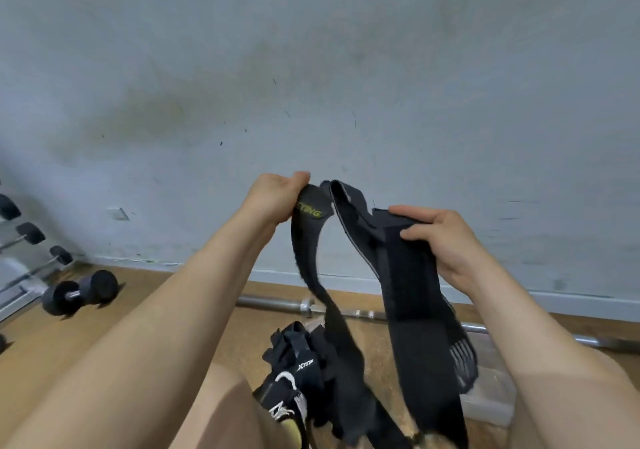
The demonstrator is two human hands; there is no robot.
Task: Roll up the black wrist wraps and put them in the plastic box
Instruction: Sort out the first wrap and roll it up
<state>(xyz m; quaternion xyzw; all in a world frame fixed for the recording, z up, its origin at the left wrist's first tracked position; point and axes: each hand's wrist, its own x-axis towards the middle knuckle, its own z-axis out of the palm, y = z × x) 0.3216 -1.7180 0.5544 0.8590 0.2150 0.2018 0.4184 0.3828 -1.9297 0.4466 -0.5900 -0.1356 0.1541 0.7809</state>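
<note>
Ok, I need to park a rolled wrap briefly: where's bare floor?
Bare wood floor between the dumbbell and the left forearm, and a strip between the barbell and the gear pile. Crowded in the middle: the pile, the hanging wrist wraps and the plastic box.

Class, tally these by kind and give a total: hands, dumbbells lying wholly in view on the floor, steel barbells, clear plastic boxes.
Hands: 2, the left hand and the right hand, each gripping the black wrist wrap
Dumbbells wholly in view on the floor: 1, the dumbbell
Barbells: 1, the barbell
Plastic boxes: 1, the plastic box
Total: 5
</note>
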